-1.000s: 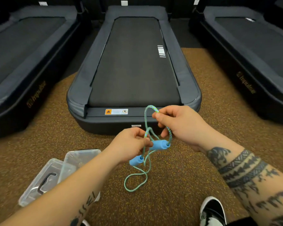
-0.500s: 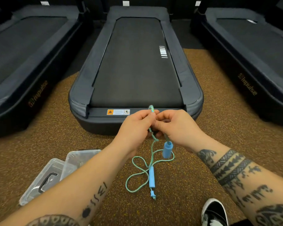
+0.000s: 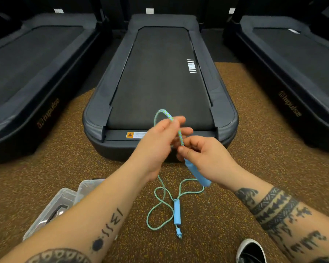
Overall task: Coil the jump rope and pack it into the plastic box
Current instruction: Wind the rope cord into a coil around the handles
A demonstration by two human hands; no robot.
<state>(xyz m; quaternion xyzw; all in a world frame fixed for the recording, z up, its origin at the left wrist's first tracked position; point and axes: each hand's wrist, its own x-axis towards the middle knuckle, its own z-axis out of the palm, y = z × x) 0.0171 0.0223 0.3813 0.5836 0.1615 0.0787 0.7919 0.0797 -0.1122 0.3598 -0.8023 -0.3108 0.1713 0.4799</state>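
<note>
A teal braided jump rope (image 3: 160, 202) with blue foam handles is held in front of me over the brown floor. My left hand (image 3: 158, 145) pinches the cord, and a loop of it arcs above the fingers. My right hand (image 3: 203, 158) grips the cord just above one blue handle (image 3: 198, 173), which slants down beside the wrist. The second blue handle (image 3: 177, 211) hangs or rests lower down among slack loops; I cannot tell if it touches the floor. The clear plastic box (image 3: 84, 188) stands at the lower left, partly hidden by my left forearm.
A clear lid with a dark handle (image 3: 49, 211) lies beside the box. A dark treadmill (image 3: 160, 82) stands straight ahead, with two more treadmills on either side. My black-and-white shoe (image 3: 251, 251) shows at the bottom right.
One handle has dropped from my left hand and now hangs low. My left hand rose along the cord and drew a loop up above the fingers. My right hand moved lower.
</note>
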